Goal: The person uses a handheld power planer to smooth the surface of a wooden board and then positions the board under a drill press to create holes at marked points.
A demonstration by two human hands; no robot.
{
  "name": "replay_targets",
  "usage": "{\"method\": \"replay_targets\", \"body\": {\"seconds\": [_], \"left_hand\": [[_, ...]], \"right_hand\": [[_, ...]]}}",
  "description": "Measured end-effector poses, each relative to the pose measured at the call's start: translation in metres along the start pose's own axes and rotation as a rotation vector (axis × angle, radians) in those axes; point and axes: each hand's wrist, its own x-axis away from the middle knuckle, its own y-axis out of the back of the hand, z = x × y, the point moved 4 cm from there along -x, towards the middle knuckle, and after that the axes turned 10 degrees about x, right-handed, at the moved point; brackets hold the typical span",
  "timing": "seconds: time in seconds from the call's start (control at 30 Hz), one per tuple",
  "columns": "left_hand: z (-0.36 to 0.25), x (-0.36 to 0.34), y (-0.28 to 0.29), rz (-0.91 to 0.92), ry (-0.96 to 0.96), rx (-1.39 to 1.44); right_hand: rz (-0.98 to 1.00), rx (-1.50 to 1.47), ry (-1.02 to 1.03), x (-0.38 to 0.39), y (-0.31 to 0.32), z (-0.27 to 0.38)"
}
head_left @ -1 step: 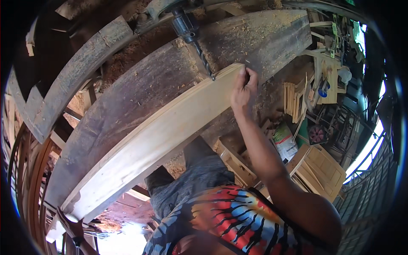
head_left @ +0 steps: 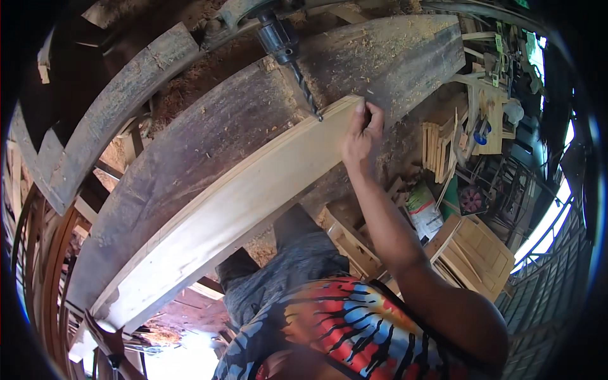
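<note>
Plank [head_left: 234, 209] under the drill bit [head_left: 305, 95], gripped at its far end by the right hand [head_left: 361, 136].

Pale and long, the plank lies across a dusty workbench [head_left: 190, 145], the bit's tip at its upper edge beside the curled fingers. The left hand is out of view. Wooden crates [head_left: 475, 253] stand at right.
</note>
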Motion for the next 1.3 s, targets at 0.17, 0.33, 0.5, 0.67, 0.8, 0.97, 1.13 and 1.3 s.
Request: {"method": "replay_targets", "body": {"seconds": [0.17, 0.33, 0.5, 0.67, 0.8, 0.97, 1.13, 1.3], "left_hand": [[0.025, 0.000, -0.003, 0.019, 0.010, 0.012], [0.035, -0.004, -0.010, -0.004, -0.070, -0.060], [0.036, -0.007, -0.010, -0.051, -0.213, -0.148], [0.070, -0.002, -0.021, -0.027, -0.133, 0.049], [0.058, 0.001, -0.014, -0.056, -0.190, -0.009], [0.029, 0.003, 0.004, -0.076, -0.244, -0.098], [0.011, -0.003, 0.011, -0.086, -0.278, -0.132], [0.000, -0.009, 0.011, -0.093, -0.312, -0.147]], "right_hand": [[0.031, -0.122, -0.091, 0.008, -0.008, 0.002], [0.035, -0.065, -0.030, 0.003, -0.007, 0.003], [0.034, -0.139, -0.075, 0.000, -0.005, 0.010], [-0.015, -0.118, -0.033, 0.000, -0.007, 0.010], [-0.010, -0.151, -0.025, 0.000, -0.007, 0.014], [-0.022, -0.068, 0.010, 0.000, -0.008, 0.012], [-0.050, -0.050, 0.001, 0.000, -0.007, 0.016], [-0.077, -0.092, -0.019, -0.002, -0.008, 0.006]]}}
